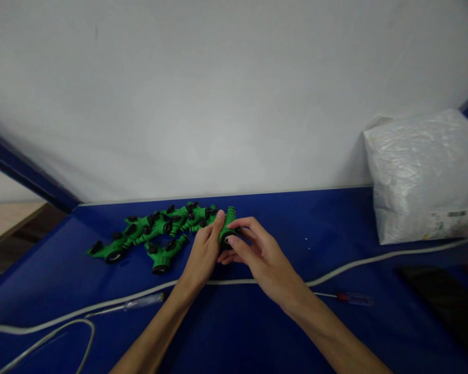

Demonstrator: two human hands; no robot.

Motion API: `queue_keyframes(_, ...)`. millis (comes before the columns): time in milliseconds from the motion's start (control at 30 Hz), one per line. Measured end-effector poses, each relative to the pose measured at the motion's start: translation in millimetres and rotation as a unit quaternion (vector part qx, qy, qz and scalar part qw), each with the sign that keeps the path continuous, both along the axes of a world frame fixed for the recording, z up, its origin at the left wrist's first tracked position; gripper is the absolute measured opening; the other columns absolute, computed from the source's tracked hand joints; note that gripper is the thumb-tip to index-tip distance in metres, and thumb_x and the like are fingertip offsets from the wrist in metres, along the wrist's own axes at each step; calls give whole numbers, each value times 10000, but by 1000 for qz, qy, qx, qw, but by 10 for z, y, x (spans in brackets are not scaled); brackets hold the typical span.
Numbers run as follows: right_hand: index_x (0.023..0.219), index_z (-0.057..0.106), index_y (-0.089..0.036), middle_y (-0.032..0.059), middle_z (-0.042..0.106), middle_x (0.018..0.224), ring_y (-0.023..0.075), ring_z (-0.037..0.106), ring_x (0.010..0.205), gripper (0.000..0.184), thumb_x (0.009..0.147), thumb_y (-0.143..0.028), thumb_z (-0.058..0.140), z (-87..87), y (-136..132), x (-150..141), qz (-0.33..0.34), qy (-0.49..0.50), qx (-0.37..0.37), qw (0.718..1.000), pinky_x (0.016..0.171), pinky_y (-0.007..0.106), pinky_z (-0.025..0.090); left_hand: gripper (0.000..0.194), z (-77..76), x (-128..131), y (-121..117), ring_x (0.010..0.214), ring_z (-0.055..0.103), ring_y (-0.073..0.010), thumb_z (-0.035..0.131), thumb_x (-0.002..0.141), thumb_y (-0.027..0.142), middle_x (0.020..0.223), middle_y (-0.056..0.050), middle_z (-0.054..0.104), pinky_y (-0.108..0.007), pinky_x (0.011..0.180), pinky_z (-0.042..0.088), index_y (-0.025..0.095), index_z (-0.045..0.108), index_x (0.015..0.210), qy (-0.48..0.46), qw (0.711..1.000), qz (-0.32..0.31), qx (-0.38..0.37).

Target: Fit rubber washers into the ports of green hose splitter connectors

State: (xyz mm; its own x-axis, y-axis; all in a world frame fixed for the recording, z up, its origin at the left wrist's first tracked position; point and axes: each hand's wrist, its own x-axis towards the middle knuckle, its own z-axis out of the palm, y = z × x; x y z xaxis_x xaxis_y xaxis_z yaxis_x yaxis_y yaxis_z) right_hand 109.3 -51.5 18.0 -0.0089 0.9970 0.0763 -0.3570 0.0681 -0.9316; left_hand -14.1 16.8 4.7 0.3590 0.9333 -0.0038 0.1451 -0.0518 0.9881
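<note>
Both my hands meet over a blue table (335,223) and hold one green plastic hose fitting (228,228) with a black ring at its open end. My left hand (205,254) wraps its fingers around the fitting's left side. My right hand (257,254) pinches the black ring end with thumb and fingers. To the left of my hands lies a pile of several like green fittings with black rings (152,234), spread along the table's far edge.
A white cable (359,264) runs across the table under my arms. Two screwdrivers lie on it: a clear-handled one (140,302) at left, a red-and-clear one (349,297) at right. A white plastic bag (425,176) stands at back right. A dark object (444,301) lies at right.
</note>
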Motion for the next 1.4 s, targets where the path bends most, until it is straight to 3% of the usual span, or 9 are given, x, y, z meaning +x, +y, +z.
queue_keyframes(233, 1078, 635, -213, 17, 741, 932, 153, 752, 816, 220, 930, -370, 674, 30, 43, 87, -98, -15, 14, 995, 821, 294, 607, 383, 15, 18, 4, 922, 595, -153, 475, 995, 456, 936, -22, 657, -242, 859, 432, 175, 722, 914, 4, 989, 51, 138)
queue_keyframes(333, 1088, 658, -209, 24, 760, 911, 162, 756, 849, 234, 926, -376, 682, 35, 49, 132, -118, -21, 3, 993, 857, 299, 605, 391, 15, 37, -17, 1142, 606, -197, 531, 969, 441, 1192, -49, 693, -268, 976, 434, 203, 713, 1221, -21, 991, 43, 128)
queue_keyframes(467, 1088, 672, -213, 34, 758, 990, 171, 761, 871, 235, 923, -381, 683, 11, 50, 134, -120, -43, 9, 992, 883, 312, 609, 476, -29, 62, -3, 1258, 586, -242, 620, 913, 483, 1323, -56, 682, -303, 1034, 441, 218, 683, 1304, -69, 997, 15, 44)
queue_keyframes(633, 1140, 655, -227, 34, 734, 1050, 169, 761, 887, 234, 966, -379, 615, -15, 32, 125, -114, -117, 57, 985, 903, 321, 614, 605, -126, 78, 95, 1255, 588, -264, 715, 839, 510, 1318, -98, 688, -333, 1058, 425, 170, 658, 1336, -152, 985, 19, -85)
queue_keyframes(867, 1089, 602, -248, 6, 745, 945, 169, 768, 807, 182, 942, -344, 651, -1, 4, 134, -140, -185, 46, 972, 782, 283, 640, 417, -54, 90, 47, 903, 624, -155, 749, 807, 481, 963, -32, 726, -237, 819, 489, 154, 764, 1065, -167, 981, 28, -95)
queue_keyframes(1067, 1022, 644, -206, 22, 721, 950, 145, 738, 808, 129, 927, -120, 631, 76, -33, 199, -239, -413, 210, 853, 787, 248, 603, 427, 3, 81, 16, 666, 506, -98, 728, 809, 506, 781, 12, 584, -186, 528, 434, 136, 723, 1023, -156, 982, 20, -106)
queue_keyframes(1200, 1025, 656, -168, 68, 706, 990, 163, 717, 846, 160, 930, -55, 594, 116, -57, 249, -219, -514, 282, 779, 806, 278, 590, 423, 1, 93, 9, 603, 449, -98, 717, 808, 496, 719, 28, 529, -191, 438, 386, 129, 710, 1019, -118, 989, 27, -81)
queue_keyframes(1300, 1003, 666, -182, 67, 702, 989, 168, 712, 829, 154, 931, -70, 588, 124, -52, 260, -205, -509, 270, 791, 788, 292, 593, 408, -2, 92, 10, 584, 448, -91, 711, 813, 485, 712, 29, 536, -190, 440, 384, 127, 710, 1008, -108, 991, 22, -72)
queue_keyframes(1400, 978, 685, -224, 34, 723, 958, 169, 720, 800, 112, 915, -144, 639, 133, -39, 267, -189, -419, 202, 865, 768, 292, 602, 433, 0, 82, 6, 569, 445, -88, 705, 819, 486, 702, 28, 538, -192, 441, 373, 118, 709, 1048, -119, 989, 10, -92)
